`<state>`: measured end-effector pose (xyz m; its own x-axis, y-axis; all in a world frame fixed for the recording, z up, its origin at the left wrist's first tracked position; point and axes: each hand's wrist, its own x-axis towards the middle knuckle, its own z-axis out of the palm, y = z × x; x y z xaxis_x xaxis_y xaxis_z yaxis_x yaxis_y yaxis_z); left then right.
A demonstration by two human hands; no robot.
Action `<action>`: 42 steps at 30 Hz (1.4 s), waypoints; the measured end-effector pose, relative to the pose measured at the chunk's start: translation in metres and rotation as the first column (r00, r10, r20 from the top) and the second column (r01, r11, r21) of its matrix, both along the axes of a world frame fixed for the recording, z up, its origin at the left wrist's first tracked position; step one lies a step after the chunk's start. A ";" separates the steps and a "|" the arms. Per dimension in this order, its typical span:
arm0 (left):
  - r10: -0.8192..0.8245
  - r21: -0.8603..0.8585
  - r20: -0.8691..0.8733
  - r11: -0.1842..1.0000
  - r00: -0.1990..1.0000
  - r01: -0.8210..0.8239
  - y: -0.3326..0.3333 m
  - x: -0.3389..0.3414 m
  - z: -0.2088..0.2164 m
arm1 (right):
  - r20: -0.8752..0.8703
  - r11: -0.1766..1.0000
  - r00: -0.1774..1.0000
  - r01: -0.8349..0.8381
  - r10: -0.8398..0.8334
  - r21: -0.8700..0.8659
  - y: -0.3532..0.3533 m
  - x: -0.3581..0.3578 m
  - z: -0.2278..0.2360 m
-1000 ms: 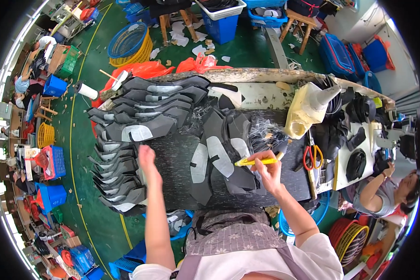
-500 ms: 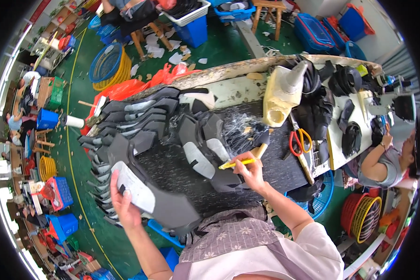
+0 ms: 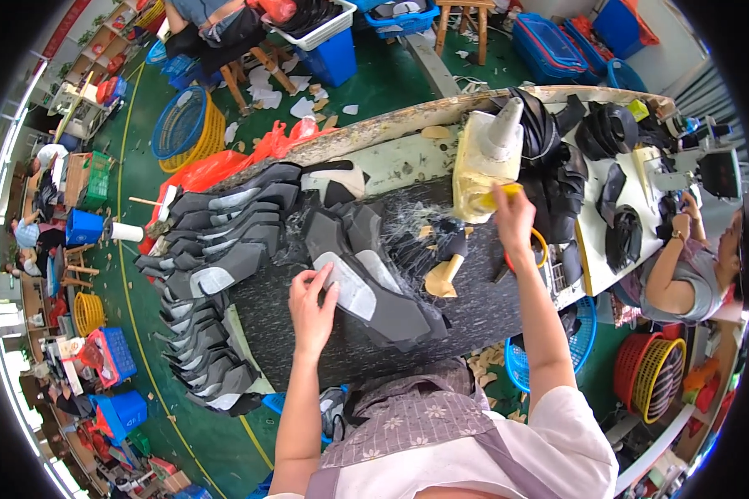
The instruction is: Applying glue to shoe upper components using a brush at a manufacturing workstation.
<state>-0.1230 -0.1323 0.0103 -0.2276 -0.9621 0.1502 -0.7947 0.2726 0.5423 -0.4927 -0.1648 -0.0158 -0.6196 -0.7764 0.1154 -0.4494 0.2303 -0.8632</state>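
My left hand [image 3: 312, 303] has its fingers apart, its fingertips at the left edge of the top dark grey foam-like piece [image 3: 391, 312] with a pale grey patch. That piece lies on a small pile in the middle of the black work surface [image 3: 279, 328]. My right hand [image 3: 516, 218] grips a yellow-handled brush [image 3: 501, 193] at the mouth of a crusted, cream-coloured plastic container [image 3: 474, 162] with a cone-shaped top. The brush's tip is hidden there. Overlapping rows of similar pieces [image 3: 233, 270] lie along the left side.
Scissors [image 3: 541, 247] lie partly hidden behind my right forearm. Clear film scraps [image 3: 416, 237] and a wooden-looking scrap [image 3: 443, 279] lie near the container. Black parts [image 3: 570, 179] are heaped at right. A blue basket [image 3: 587, 333] stands below. Another person [image 3: 682, 274] sits at far right.
My left hand has let go of a grey piece at the left and moved right to the middle pile. My right hand carried the brush from that pile up and right to the container.
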 end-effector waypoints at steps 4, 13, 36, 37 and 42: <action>0.527 0.599 -0.608 0.795 0.593 -0.092 0.004 -0.005 -0.023 | 0.674 0.955 0.732 -0.261 0.099 0.143 0.001 0.037 0.006; 0.663 0.725 -0.657 0.686 0.359 0.061 -0.003 -0.009 -0.032 | 0.529 0.833 0.665 -0.528 0.526 -0.165 -0.077 0.183 -0.013; 0.441 0.510 -0.809 0.855 0.388 0.092 0.000 -0.027 0.004 | 0.413 0.798 0.793 -0.562 0.447 0.216 0.095 0.104 -0.003; 0.442 0.520 -0.801 0.848 0.404 0.102 -0.001 -0.028 0.004 | 0.411 0.788 0.780 -0.582 0.471 0.202 0.086 0.114 0.011; 0.496 0.584 -0.802 0.771 0.333 0.255 -0.015 -0.020 -0.008 | 0.148 0.739 0.744 -0.578 0.651 -0.345 0.068 0.165 0.030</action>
